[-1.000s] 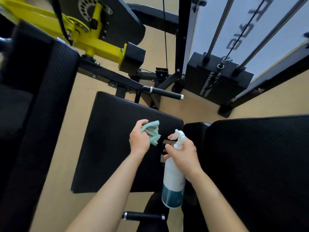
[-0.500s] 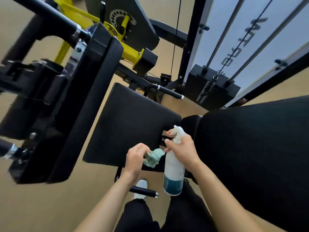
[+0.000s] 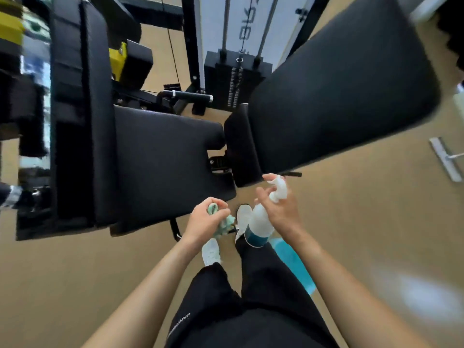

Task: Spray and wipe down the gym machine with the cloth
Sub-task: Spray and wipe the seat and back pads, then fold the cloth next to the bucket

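Head view: both hands hover just off the near corner of the seat pad [image 3: 163, 167], touching nothing on the gym machine [image 3: 82, 109]. Spray step, I'd say.
– Agreed. The right hand [image 3: 281, 212] grips the spray bottle [image 3: 259, 221] by its neck, with one finger up at the nozzle. It's too blurred to tell where it's aimed.
– And the left hand [image 3: 204, 223]?
– Curled tight round the bunched cloth [image 3: 227, 224], clear of the pad. The next move calls for aiming, squeezing the trigger, then wiping.
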{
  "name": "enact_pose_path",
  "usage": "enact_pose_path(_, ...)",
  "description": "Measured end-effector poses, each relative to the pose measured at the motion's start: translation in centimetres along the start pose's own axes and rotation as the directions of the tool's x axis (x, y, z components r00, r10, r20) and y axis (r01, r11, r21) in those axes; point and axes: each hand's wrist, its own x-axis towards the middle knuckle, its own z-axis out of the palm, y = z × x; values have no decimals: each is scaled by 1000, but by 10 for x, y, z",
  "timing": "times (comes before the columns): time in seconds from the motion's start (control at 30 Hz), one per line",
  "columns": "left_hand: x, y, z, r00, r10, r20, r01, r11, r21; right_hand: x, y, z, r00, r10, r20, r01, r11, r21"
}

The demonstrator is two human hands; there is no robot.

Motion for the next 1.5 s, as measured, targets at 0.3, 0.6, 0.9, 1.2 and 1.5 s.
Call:
enact_pose_path(0.3, -26, -63, 79, 925, -36, 379, -69, 963, 261, -103, 112, -13, 951, 257, -171, -244, 965, 92)
enact_pose_path(0.6, -18, -168, 105, 945, -293, 146, 251, 935, 252, -146, 253, -8, 914, 284, -290, -284, 958, 42)
enact_pose_path(0.9, 26, -314, 119, 910, -411, -51, 414, 908, 64, -131, 443, 50, 892, 453, -7, -453, 890, -57)
enact_pose_path(1.2, 106, -425, 143, 893, -449, -32, 450, 888, 96, -77, 606, 140, 775, 578, 255, -470, 797, -380)
enact_pose_path(1.5, 153, -442, 161, 901, -433, 24, 423, 888, 178, -51, 680, 175, 555, 728, 403, -408, 660, -631)
